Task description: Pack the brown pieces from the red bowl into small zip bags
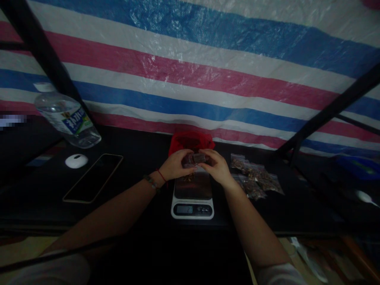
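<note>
My left hand and my right hand meet above a small digital kitchen scale on a dark table. Both hands pinch the top of a small clear plastic bag with brownish contents, held between them over the scale's dark platform. A few brown bits lie on the platform under the bag. Behind my hands sits a red plastic bag. My left wrist wears a red string and a beaded bracelet.
Several filled small clear bags lie right of the scale. On the left are a phone, a white mouse and a tilted water bottle. A striped tarp hangs behind; black frame bars cross both sides.
</note>
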Available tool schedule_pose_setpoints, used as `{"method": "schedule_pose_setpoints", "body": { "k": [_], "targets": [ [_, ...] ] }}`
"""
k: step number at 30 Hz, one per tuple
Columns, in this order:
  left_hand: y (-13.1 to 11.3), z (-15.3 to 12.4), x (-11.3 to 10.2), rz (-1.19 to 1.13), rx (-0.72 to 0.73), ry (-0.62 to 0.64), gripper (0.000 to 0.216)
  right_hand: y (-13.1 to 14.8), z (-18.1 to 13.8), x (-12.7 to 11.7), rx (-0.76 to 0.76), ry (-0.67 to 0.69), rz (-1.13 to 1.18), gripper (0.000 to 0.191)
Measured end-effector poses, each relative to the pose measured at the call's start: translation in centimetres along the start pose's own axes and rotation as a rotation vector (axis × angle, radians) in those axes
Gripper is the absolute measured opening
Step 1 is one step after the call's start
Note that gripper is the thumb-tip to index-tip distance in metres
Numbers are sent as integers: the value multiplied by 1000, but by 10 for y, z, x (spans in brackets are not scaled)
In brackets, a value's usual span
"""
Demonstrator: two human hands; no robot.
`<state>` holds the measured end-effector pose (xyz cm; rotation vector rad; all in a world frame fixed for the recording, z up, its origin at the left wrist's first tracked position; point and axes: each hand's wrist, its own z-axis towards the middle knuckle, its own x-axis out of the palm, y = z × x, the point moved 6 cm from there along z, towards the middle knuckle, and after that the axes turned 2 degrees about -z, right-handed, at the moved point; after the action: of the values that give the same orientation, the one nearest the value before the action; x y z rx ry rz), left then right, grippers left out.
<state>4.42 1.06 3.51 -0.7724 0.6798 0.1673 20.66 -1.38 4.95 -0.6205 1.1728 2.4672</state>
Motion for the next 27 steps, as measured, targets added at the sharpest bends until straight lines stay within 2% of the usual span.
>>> {"method": "schedule_pose_setpoints", "body": {
  "k": [4, 12, 14, 17, 20, 23, 27],
  "targets": [
    [-1, 0, 0, -42, -1, -8, 55, -5, -3, 5, 49, -4, 150, 59],
    [-1, -1, -1, -110, -5, -30, 50, -2, -3, 10, 44, 5, 245, 63],
    [0, -1, -3, -107, -5, -69, 49, -1, -2, 5, 47, 23, 152, 62],
    [4, -1, -7, -96, -14, -115, 47, -5, 1, -11, 49, 33, -53, 49],
    [10, -2, -11, -70, -29, -150, 45, -19, 2, -32, 107, -4, -106, 38],
    [19, -2, -14, -63, -56, -163, 44, -45, -3, -41, 253, 58, -151, 33],
    [29, -2, -18, -81, -78, -168, 43, -82, -18, -41, 513, 239, -450, 29]
  ]
}}
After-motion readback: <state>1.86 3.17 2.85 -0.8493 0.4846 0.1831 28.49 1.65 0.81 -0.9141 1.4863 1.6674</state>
